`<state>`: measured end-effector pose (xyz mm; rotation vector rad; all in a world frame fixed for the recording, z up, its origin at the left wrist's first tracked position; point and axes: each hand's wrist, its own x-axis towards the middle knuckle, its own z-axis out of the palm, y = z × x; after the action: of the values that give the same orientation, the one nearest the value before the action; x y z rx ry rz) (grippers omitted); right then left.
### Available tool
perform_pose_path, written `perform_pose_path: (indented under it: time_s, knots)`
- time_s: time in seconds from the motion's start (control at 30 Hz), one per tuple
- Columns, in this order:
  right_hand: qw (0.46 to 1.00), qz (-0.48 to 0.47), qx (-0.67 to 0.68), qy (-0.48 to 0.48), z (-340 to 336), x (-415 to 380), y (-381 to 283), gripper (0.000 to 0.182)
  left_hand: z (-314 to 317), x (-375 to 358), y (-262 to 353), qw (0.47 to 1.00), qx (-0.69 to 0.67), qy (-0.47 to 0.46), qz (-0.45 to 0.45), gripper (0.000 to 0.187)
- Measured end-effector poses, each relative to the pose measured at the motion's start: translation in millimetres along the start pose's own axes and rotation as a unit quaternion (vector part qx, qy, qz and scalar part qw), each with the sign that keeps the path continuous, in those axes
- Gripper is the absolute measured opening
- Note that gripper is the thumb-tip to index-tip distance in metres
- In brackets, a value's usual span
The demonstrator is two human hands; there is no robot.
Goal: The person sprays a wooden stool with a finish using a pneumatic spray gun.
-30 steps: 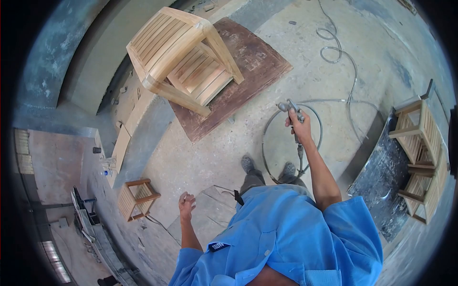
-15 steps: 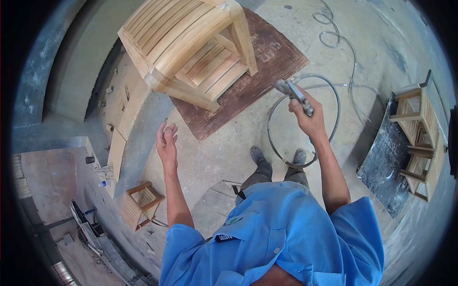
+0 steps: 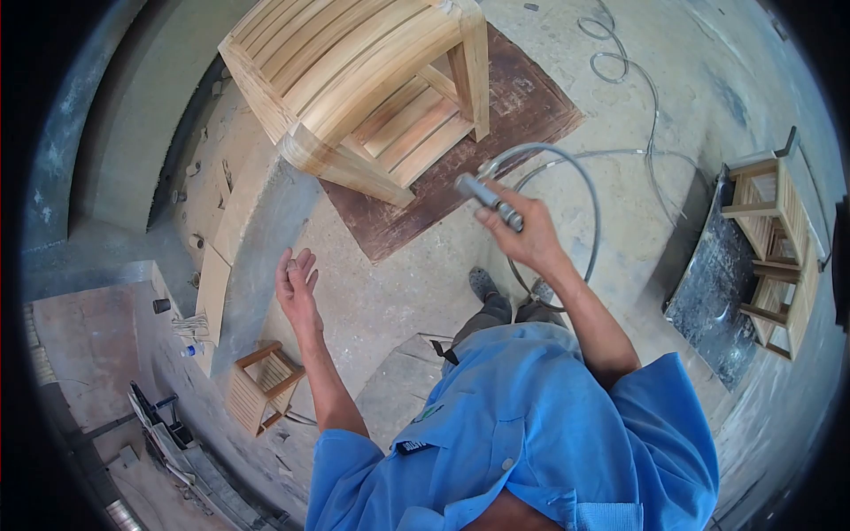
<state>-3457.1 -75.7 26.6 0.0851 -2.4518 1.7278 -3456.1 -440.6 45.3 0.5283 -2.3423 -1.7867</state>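
My right hand [image 3: 524,232] is closed around a metal spray gun [image 3: 490,202], whose nozzle end points up and left toward a slatted wooden stool [image 3: 345,80]. A grey hose [image 3: 591,190] loops away from the gun. My left hand [image 3: 298,288] hangs in the air with its fingers loosely curled and apart, holding nothing. In front of me the pale stool, with a lower slatted shelf [image 3: 416,133], stands on a brown board [image 3: 522,97]. Neither hand touches the stool.
Several slatted wooden pieces [image 3: 779,257] stand on a dark sheet [image 3: 708,292] at the right. A small wooden stool [image 3: 266,387] is at the lower left. Along the left runs a low ledge [image 3: 212,292]. More thin hose [image 3: 653,106] snakes over the concrete floor.
My right hand has swung left with the spray gun, closer to the stool, and the hose loop has followed. My left hand has shifted slightly left.
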Motion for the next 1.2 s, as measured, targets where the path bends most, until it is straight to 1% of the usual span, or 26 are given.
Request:
perform_pose_path:
  time_s: [0.07, 0.1, 0.17, 0.2, 0.27, 0.3, 0.37, 0.43, 0.5, 0.57, 0.63, 0.67, 0.73, 0.77, 0.83, 1.07, 1.13, 1.2]
  knots:
    - [0.996, -0.003, -0.032, 0.087, -8.3, 6.4, -0.7, 0.043, -3.6, 0.3, 6.3, 1.0, -0.004, 0.004, 0.017, 0.053]
    - [0.996, 0.0, -0.03, 0.087, -10.8, 9.4, -2.2, 0.043, -3.1, 0.4, 10.9, 1.0, -0.001, 0.003, 0.016, 0.053]
    - [0.993, 0.075, -0.036, 0.081, -12.6, 13.8, -4.5, 0.044, 2.2, 3.6, 23.3, 0.999, 0.002, -0.002, 0.033, 0.052]
    - [0.993, 0.077, -0.032, 0.082, -6.6, 12.1, 1.3, 0.044, 7.5, 6.3, 30.3, 0.999, 0.006, -0.003, 0.034, 0.052]
    - [0.999, -0.021, 0.002, 0.027, 12.0, 6.9, 15.1, 0.044, 23.3, 13.7, 44.4, 0.997, 0.013, -0.038, 0.07, 0.053]
    - [0.999, -0.021, 0.005, 0.028, 16.4, 6.5, 9.8, 0.044, 32.0, 18.6, 50.7, 0.997, 0.016, -0.039, 0.071, 0.053]
    - [0.997, -0.005, 0.073, -0.029, 26.0, 8.5, -6.0, 0.045, 49.7, 29.6, 63.1, 0.991, 0.022, -0.077, 0.106, 0.056]
    - [0.997, -0.001, 0.073, -0.026, 30.9, 19.8, -7.5, 0.046, 71.2, 35.0, 77.1, 0.989, 0.036, -0.076, 0.124, 0.057]
    - [0.997, -0.034, 0.063, 0.019, 34.7, 33.6, -5.7, 0.047, 85.2, 45.3, 80.7, 0.986, 0.05, -0.075, 0.142, 0.058]
    - [0.997, -0.041, 0.063, 0.027, 37.0, 46.0, -3.4, 0.049, 94.9, 56.9, 77.0, 0.978, 0.064, -0.086, 0.18, 0.067]
    - [0.999, 0.019, 0.005, -0.026, 36.3, 53.1, -5.4, 0.05, 101.7, 61.1, 77.4, 0.977, 0.067, -0.099, 0.178, 0.065]
    - [0.999, 0.021, 0.006, -0.024, 37.2, 51.2, -2.1, 0.05, 104.0, 64.4, 75.1, 0.977, 0.068, -0.099, 0.179, 0.065]
    - [0.998, 0.003, 0.021, -0.057, 41.7, 44.5, 8.5, 0.05, 107.7, 68.5, 73.2, 0.976, 0.069, -0.101, 0.179, 0.065]
    - [0.998, 0.005, 0.02, -0.058, 44.5, 42.6, 11.8, 0.05, 108.6, 68.5, 72.1, 0.976, 0.073, -0.096, 0.183, 0.064]
    - [0.999, -0.029, 0.027, -0.011, 48.2, 41.4, 16.1, 0.049, 109.2, 69.5, 70.1, 0.975, 0.076, -0.092, 0.186, 0.064]
    - [0.999, -0.001, 0.015, -0.042, 43.5, 61.1, 20.0, 0.049, 114.6, 68.7, 65.6, 0.976, 0.06, -0.087, 0.193, 0.06]
    - [1.0, 0.009, 0.029, 0.008, 37.5, 67.7, 18.1, 0.051, 117.8, 65.7, 67.9, 0.976, 0.054, -0.09, 0.192, 0.059]
    - [0.998, 0.009, 0.054, 0.011, 30.8, 75.6, 16.7, 0.052, 124.3, 60.3, 70.4, 0.978, 0.019, -0.067, 0.197, 0.052]
